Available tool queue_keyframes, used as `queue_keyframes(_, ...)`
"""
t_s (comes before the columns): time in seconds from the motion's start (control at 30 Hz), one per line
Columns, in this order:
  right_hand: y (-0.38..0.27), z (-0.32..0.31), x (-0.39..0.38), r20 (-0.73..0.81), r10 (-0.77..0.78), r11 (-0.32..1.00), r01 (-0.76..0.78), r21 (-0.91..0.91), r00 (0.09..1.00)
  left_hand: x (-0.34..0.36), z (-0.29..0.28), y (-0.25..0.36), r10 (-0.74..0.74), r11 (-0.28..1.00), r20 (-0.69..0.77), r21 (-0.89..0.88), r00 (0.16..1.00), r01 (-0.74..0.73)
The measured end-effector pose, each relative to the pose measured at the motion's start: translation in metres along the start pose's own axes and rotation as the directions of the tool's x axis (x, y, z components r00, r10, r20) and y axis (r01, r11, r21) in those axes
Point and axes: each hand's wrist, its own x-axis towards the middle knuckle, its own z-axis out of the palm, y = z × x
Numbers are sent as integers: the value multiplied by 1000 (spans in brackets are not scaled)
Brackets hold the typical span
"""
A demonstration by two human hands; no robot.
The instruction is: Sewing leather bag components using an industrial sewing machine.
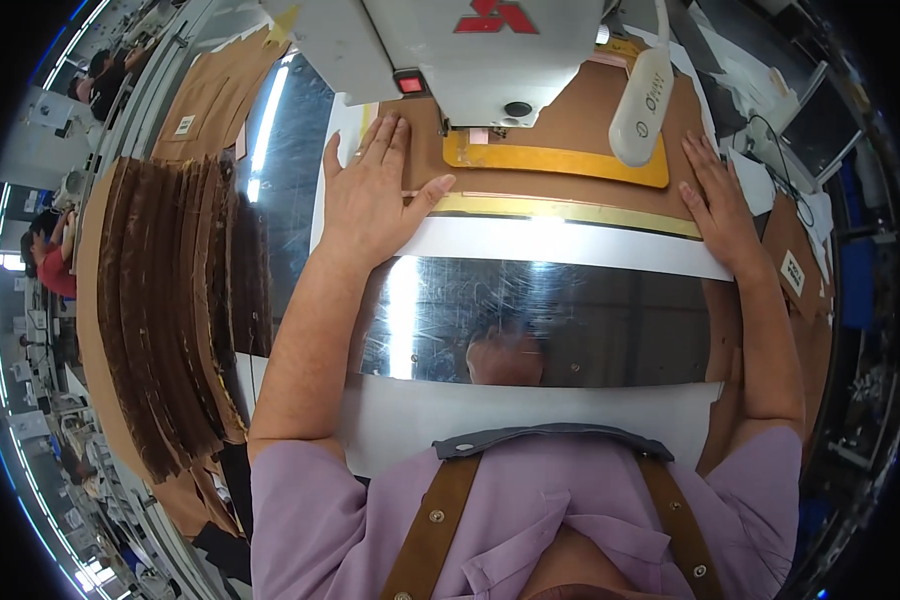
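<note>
My left hand (375, 200) lies flat with its fingers spread, pressing on the left part of a brown fabric piece (592, 115). On its right edge rests my right hand (720, 205), fingers stretched out. Between the hands, a yellow clamp plate (560, 163) sits on the fabric under the white head of an industrial sewing machine (500, 75). A pale gold strip (560, 208) runs along the fabric's near edge, with a white sheet (570, 242) beneath. The machine head hides the fabric's far middle.
A tall stack of brown fabric pieces (165, 310) stands at the left, with labelled brown pieces (210, 95) behind. A white lamp-like device (642, 110) hangs over the clamp plate. Shiny metal tabletop (550, 320) lies before me. More brown pieces (795, 255) and cables are at right; people work far left.
</note>
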Motion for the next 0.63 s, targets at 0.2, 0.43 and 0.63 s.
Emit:
queue_keyframes(0.2, 4, 3, 9, -6, -4, 1000, 4, 3, 1000, 0, 5, -8, 3, 999, -40, -43, 999, -5)
queue_keyframes(0.43, -3, -5, -9, -107, -55, 998, 54, -11, 993, -20, -13, -28, 15, 973, -90, -230, 996, -35)
queue_keyframes(0.63, -34, -31, -42, 111, -196, 980, 199, -22, 974, -42, -14, -16, 171, 965, 24, -208, 985, -162)
